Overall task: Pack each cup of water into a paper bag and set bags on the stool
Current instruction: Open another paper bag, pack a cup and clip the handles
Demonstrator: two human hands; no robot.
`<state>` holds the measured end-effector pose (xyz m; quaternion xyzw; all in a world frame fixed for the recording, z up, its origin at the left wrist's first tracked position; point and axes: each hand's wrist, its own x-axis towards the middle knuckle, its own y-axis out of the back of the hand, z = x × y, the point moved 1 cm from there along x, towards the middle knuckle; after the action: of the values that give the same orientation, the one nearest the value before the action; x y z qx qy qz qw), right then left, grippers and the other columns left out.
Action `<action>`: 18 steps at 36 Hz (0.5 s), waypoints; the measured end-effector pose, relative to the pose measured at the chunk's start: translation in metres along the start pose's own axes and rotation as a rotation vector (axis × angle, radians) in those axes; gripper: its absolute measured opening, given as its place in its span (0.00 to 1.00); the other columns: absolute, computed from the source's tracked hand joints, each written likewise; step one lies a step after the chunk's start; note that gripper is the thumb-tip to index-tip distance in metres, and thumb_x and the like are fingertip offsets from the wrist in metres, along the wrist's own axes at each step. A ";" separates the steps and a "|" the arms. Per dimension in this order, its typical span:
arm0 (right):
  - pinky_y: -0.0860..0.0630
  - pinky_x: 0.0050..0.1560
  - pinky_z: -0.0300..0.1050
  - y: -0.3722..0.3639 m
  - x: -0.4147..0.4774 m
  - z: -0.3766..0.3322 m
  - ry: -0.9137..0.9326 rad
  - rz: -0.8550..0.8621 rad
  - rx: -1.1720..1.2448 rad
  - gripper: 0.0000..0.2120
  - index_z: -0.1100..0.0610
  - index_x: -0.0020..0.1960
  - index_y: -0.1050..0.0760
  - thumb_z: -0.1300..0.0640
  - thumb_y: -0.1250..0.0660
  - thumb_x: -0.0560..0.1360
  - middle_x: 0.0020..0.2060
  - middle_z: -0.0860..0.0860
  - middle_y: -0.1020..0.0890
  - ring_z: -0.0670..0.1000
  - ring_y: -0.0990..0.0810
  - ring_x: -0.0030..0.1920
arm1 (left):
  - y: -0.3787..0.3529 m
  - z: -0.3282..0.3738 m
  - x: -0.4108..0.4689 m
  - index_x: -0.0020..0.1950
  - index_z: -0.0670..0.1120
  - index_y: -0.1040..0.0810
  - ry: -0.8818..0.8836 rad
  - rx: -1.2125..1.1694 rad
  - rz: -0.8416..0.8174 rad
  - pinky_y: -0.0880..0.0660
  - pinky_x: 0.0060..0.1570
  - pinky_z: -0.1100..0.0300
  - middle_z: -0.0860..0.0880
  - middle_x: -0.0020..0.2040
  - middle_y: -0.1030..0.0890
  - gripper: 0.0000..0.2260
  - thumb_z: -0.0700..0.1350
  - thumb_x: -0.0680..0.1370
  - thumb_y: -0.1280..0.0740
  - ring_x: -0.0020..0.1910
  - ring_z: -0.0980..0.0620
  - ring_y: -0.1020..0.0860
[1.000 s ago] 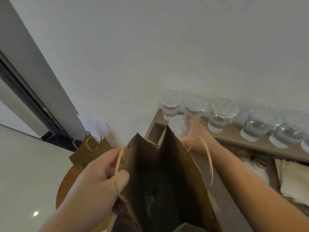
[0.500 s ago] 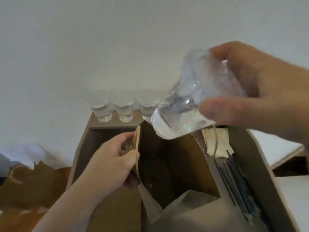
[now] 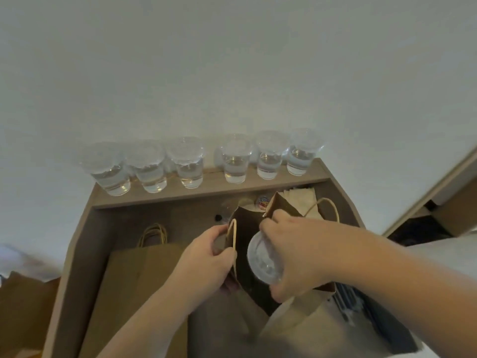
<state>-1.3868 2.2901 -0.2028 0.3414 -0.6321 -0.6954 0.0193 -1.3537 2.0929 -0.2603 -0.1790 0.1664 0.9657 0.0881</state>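
With my left hand (image 3: 206, 259) I pinch the rim of the paper bag (image 3: 244, 228) to hold its mouth wide, while my right hand (image 3: 299, 254) curls round the cup (image 3: 262, 263), lid up, partway inside it.

The cup (image 3: 264, 264) at lower centre is thin clear plastic, glossy, catching pale highlights. The six cups (image 3: 236, 161) lined up across the middle show the same shiny clear plastic. The open bag (image 3: 245, 228) is brown kraft paper — matt, creased, dark inside — with a pale twisted-paper handle (image 3: 234, 239). The flat bag (image 3: 134, 275) at lower left is the same dull paper. The counter (image 3: 206, 187) looks like smooth matt grey-brown laminate; the wall (image 3: 232, 60) above is matt white.
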 end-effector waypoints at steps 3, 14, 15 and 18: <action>0.29 0.42 0.38 -0.017 0.017 0.000 0.029 -0.050 -0.010 0.44 0.46 0.75 0.36 0.32 0.22 0.66 0.54 0.44 0.30 0.48 0.26 0.52 | -0.001 -0.004 -0.001 0.76 0.53 0.31 -0.009 -0.013 0.019 0.16 0.34 0.55 0.48 0.39 0.12 0.21 0.41 0.84 0.35 0.34 0.46 0.13; 0.27 0.70 0.56 -0.057 0.070 -0.028 -0.015 -0.361 -0.297 0.36 0.57 0.84 0.43 0.50 0.30 0.83 0.77 0.59 0.30 0.62 0.26 0.72 | -0.005 -0.018 0.002 0.75 0.62 0.33 -0.051 0.028 0.019 0.15 0.35 0.53 0.48 0.36 0.13 0.24 0.44 0.81 0.36 0.33 0.47 0.14; 0.27 0.71 0.56 -0.059 0.072 -0.029 -0.017 -0.366 -0.318 0.36 0.57 0.84 0.44 0.51 0.30 0.83 0.77 0.60 0.31 0.62 0.27 0.73 | -0.006 -0.021 0.002 0.76 0.62 0.34 -0.048 0.019 0.012 0.16 0.34 0.55 0.49 0.36 0.13 0.25 0.45 0.81 0.36 0.33 0.48 0.14; 0.27 0.70 0.58 -0.060 0.072 -0.028 -0.014 -0.354 -0.338 0.38 0.56 0.85 0.46 0.51 0.30 0.82 0.77 0.60 0.32 0.63 0.26 0.73 | -0.005 -0.027 0.003 0.77 0.61 0.35 -0.051 0.032 0.010 0.16 0.34 0.57 0.49 0.37 0.13 0.26 0.49 0.79 0.35 0.33 0.49 0.14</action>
<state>-1.4038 2.2444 -0.2876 0.4339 -0.4374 -0.7861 -0.0503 -1.3473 2.0887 -0.2867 -0.1518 0.1802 0.9676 0.0902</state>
